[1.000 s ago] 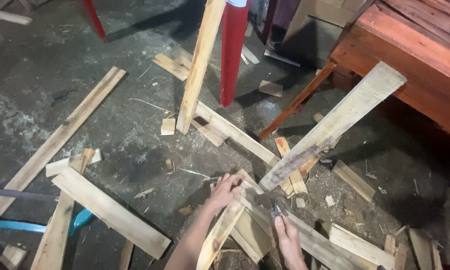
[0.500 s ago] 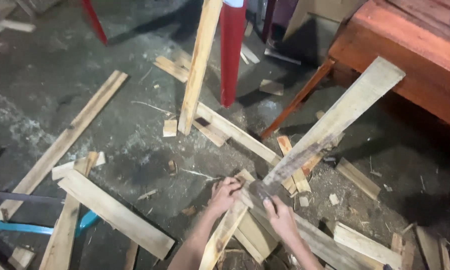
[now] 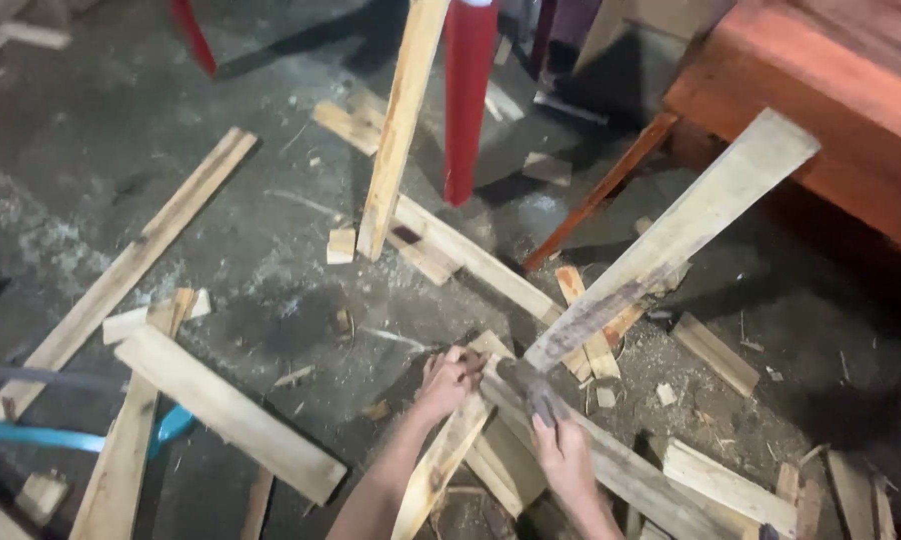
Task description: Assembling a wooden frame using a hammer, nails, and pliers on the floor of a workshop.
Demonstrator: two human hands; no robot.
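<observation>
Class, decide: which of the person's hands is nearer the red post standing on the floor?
Left. The left hand lies below the red post, almost under it; the right hand is lower and further right.

red post (image 3: 469, 100), orange wooden bench (image 3: 821, 90), blue strap (image 3: 31, 437)

Pale tan planks (image 3: 233, 414) all over dark grey dusty floor (image 3: 221, 240). Raised plank (image 3: 671, 240) pale, grey-stained at lower end. Bright red post (image 3: 468, 100). Orange-red wooden bench (image 3: 821, 90), reddish-brown stick (image 3: 596, 195). Blue strip (image 3: 31, 437) lower left. Pale sawdust patches on floor.
</observation>
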